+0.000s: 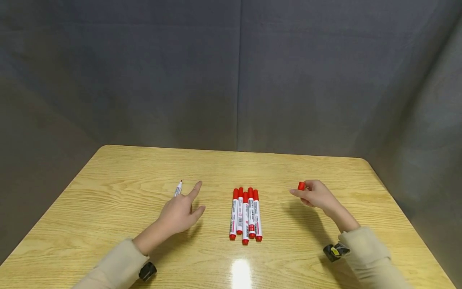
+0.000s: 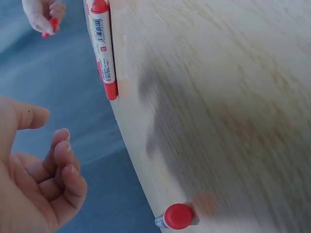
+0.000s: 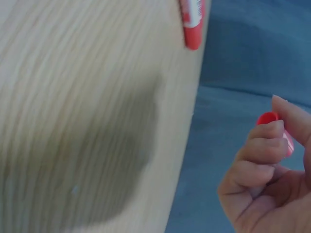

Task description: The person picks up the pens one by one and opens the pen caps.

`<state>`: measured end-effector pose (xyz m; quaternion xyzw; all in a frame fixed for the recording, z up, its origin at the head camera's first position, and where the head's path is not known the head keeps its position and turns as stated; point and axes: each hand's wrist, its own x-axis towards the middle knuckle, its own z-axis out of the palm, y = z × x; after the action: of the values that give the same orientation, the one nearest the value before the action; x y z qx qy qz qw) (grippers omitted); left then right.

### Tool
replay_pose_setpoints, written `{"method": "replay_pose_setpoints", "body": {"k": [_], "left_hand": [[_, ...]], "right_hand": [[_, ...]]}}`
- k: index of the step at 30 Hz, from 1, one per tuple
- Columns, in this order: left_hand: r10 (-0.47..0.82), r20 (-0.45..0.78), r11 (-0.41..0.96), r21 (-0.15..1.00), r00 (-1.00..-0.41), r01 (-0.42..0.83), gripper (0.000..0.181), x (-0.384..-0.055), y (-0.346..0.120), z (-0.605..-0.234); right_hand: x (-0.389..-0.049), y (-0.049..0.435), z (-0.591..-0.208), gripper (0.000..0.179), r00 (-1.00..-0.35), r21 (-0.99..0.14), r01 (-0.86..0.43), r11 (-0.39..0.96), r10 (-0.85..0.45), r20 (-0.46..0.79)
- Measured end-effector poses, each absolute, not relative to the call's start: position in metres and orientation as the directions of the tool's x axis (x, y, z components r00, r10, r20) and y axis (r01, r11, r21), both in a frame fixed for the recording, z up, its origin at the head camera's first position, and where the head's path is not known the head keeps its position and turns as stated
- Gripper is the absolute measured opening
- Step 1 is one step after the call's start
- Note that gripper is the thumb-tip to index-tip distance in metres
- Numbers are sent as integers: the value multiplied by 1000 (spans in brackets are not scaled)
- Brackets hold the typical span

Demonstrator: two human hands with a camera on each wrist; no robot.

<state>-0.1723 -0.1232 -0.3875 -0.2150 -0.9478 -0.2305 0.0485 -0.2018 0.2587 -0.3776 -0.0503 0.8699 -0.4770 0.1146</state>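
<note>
My right hand (image 1: 315, 196) is raised over the right side of the table and pinches a red marker cap (image 1: 301, 186). In the right wrist view the hollow end of that cap (image 3: 267, 118) shows between thumb and fingers. My left hand (image 1: 179, 214) hovers over the left side, holding nothing, its index finger and thumb spread and the other fingers loosely bent. Beyond it lies an uncapped whiteboard marker (image 1: 178, 188), white with a bare red tip; the hand hides part of it. Its red rear end (image 2: 178, 216) faces the left wrist camera.
Several capped red markers (image 1: 246, 216) lie side by side mid-table, caps pointing away, between my hands. The wooden table (image 1: 144, 164) has rounded far corners. A dark grey curtain (image 1: 231, 80) hangs behind and around it. A black wrist device (image 1: 336, 251) sits at my right cuff.
</note>
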Motion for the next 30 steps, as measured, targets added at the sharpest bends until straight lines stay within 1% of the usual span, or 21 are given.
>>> {"method": "replay_pose_setpoints", "body": {"k": [5, 10, 14, 19, 23, 30], "left_hand": [[396, 190, 793, 422, -898, 439, 65, -171, -124, -387], [407, 197, 792, 411, -892, 452, 66, -167, -123, -383], [432, 227, 777, 398, -873, 488, 68, -163, -119, -378], [458, 259, 743, 414, -850, 526, 69, -159, -111, -375], [472, 233, 732, 435, -850, 525, 71, -157, -104, -378], [513, 183, 726, 430, -839, 537, 74, -152, -90, -385]], "right_hand": [[-207, 268, -385, 32, -962, -795, 41, 605, -189, -194], [-213, 276, -394, 33, -963, -759, 82, 646, -145, -228], [-218, 281, -401, 32, -964, -734, 108, 671, -109, -241], [-222, 287, -407, 30, -963, -705, 122, 699, -88, -254], [-223, 290, -409, 28, -959, -700, 137, 701, -82, -270], [-223, 294, -411, 28, -954, -680, 148, 718, -78, -290]]}}
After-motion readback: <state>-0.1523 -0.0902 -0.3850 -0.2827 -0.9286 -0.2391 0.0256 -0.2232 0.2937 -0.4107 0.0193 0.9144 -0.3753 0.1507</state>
